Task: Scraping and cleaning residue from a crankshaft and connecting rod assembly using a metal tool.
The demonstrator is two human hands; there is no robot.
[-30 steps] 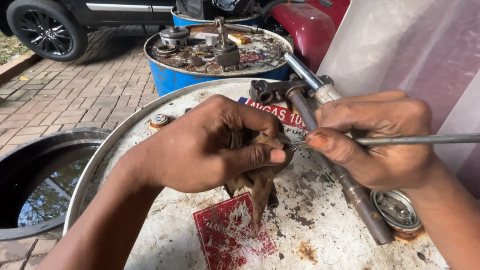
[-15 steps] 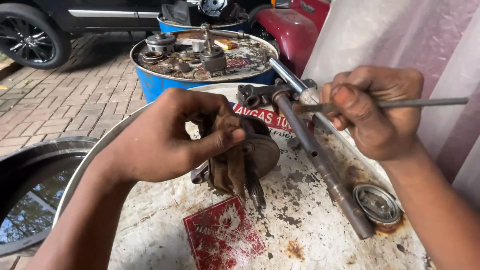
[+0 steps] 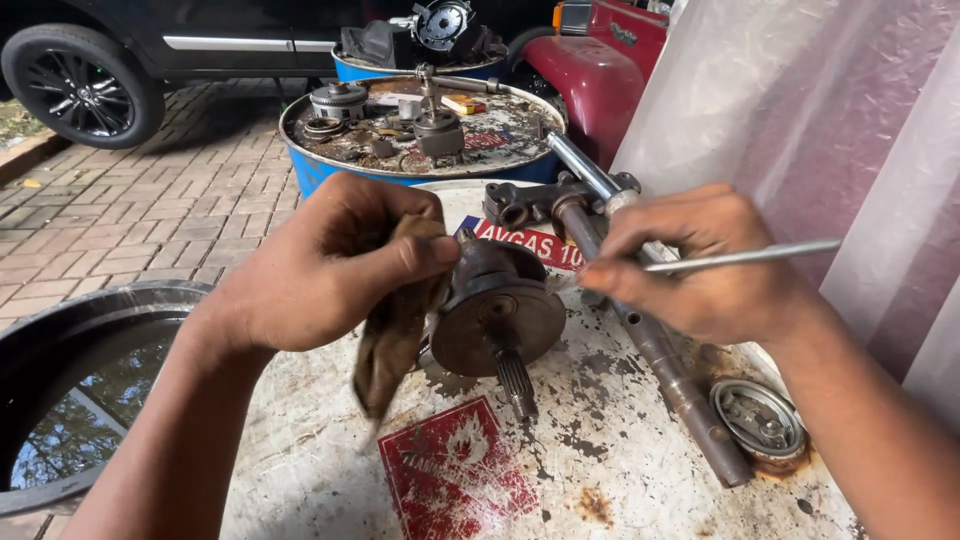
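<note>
My left hand [image 3: 330,265] grips a rusty round metal part [image 3: 497,312] with a splined shaft pointing down toward me, and a dirty brown rag [image 3: 395,335] hangs from the same grip. My right hand [image 3: 700,265] pinches a thin metal rod [image 3: 745,258] whose far end sticks out to the right; its tip sits close to the part's right edge. Both hands hover over the white top of a steel drum [image 3: 620,470].
A long rusty pipe tool [image 3: 650,350] lies across the drum, with a round bearing [image 3: 760,420] at the right. A red diamond label [image 3: 455,470] marks the lid. Behind stands a blue drum [image 3: 420,130] covered with parts. A dark tub of water [image 3: 70,390] sits left.
My left hand has turned the metal part so its round face and splined shaft face me. My right hand has drifted lower with the rod, back toward the part.
</note>
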